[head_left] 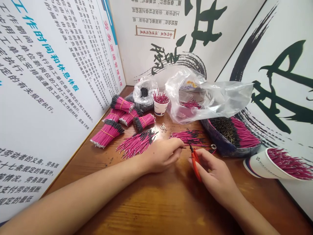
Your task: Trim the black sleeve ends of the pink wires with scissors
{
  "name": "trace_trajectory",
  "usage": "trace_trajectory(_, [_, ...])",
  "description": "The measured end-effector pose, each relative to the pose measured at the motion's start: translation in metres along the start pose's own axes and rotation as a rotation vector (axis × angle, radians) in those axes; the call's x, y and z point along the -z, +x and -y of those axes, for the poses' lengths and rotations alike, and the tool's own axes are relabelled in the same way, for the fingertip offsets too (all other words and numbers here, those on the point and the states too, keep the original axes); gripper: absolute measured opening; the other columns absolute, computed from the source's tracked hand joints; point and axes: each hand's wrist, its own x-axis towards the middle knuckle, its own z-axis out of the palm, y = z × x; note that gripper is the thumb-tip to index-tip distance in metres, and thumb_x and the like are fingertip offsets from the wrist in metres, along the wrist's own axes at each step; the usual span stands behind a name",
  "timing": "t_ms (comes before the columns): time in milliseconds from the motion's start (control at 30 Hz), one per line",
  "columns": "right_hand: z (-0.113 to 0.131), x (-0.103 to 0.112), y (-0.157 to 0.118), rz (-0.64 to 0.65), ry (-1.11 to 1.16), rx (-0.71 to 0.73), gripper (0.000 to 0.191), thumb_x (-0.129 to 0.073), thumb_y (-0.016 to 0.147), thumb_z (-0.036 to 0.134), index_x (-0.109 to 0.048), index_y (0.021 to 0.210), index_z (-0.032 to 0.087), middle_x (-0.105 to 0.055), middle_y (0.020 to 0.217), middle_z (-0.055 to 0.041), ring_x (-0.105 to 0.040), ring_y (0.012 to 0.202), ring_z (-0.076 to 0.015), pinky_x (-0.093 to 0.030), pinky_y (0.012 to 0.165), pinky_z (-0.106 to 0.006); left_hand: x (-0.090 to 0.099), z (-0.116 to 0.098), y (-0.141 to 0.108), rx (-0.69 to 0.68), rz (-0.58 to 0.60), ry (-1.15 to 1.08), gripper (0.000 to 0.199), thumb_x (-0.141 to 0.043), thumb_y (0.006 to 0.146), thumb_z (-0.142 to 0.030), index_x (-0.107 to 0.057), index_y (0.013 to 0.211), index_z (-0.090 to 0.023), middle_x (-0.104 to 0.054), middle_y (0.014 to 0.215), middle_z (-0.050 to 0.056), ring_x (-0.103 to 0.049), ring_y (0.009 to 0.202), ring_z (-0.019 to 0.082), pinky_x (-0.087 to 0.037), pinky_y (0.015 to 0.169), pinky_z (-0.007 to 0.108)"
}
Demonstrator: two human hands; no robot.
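- Currently, the left hand (162, 155) is pinching a thin dark-tipped wire (183, 147) between its thumb and fingers, and the wire's end is sticking out toward the right hand.
- Just beside that wire end, the right hand (215, 176) is wrapping its curled fingers around a pair of red-handled snips (195, 163), with the dark tips pointing up.
- Loose magenta wires with black ends are fanning out in a pile (136, 143) near the left hand, while a second loose pile (188, 137) is lying just beyond both hands.
- Banded bundles of magenta wire (107, 133) are lying farther back on the wooden table (156, 209).
- An upright paper cup (160, 109) is holding short magenta wires, close to a small plastic bag (144, 89) with dark contents and a large clear plastic bag (220, 98).
- Small metal rings (163, 126) are lying on the wood near the cup.
- On the right, a blue-edged tray (220, 147) is carrying a heap of wires, and a tipped paper cup (254, 166) is lying beside it, full of wires.
- Wall panels printed with Chinese text (49, 81) are standing along the table's far sides.
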Motion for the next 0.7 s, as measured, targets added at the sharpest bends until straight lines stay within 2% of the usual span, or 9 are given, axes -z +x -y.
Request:
trace_trajectory(200, [0.0029,0.0056,-0.0035,0.053,-0.151,-0.027,0.027,-0.046,0.096,0.042,-0.053,0.079,0.021,-0.051,0.065,0.0027,-0.045,0.058,-0.0134,-0.038,0.054,-0.023,-0.0013,0.0085,-0.0020,0.094,-0.111,-0.235,0.030,-0.029,0.103,-0.032,-0.054,0.093,-0.019,-0.060,0.084,0.003,-0.056,0.078,0.015,-0.046,0.075,0.027])
trace_trajectory(367, [0.0054,0.0058,-0.0035,0.064,-0.263,-0.011,0.030,-0.046,0.096,0.044,-0.051,0.076,0.022,-0.048,0.060,0.0040,-0.043,0.055,-0.0130,-0.034,0.053,-0.024,-0.0011,0.0086,-0.0019,0.094,-0.069,-0.259,0.031,-0.029,0.102,-0.032,-0.056,0.094,-0.018,-0.062,0.087,0.004,-0.057,0.082,0.016,-0.047,0.078,0.028])
trace_trajectory(700, [0.0057,0.0055,-0.0038,0.075,-0.307,-0.013,0.029,-0.046,0.096,0.045,-0.056,0.081,0.022,-0.054,0.062,0.0026,-0.047,0.055,-0.0138,-0.036,0.053,-0.024,0.0001,0.0080,-0.0019,0.067,-0.054,-0.249,0.032,-0.029,0.101,-0.029,-0.058,0.095,-0.017,-0.064,0.089,0.005,-0.059,0.083,0.016,-0.047,0.079,0.029])
